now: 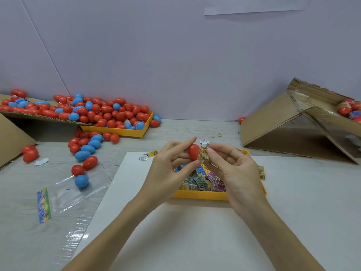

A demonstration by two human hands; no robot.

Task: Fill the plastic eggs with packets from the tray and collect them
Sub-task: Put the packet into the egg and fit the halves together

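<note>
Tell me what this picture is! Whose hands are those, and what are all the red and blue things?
There is no machine here. A person wears a camera on the head, so you see their own two hands from above, as if you were them.

The left hand holds a red egg, a hollow plastic toy. The right hand pinches a packet right against that egg.

Under the hands sits a yellow tray full of more packets. To the left, heaps of red and blue eggs fill another yellow tray and spill onto the table. A cardboard box on the right holds a few eggs too. Some clear wrap lies nearby.
</note>
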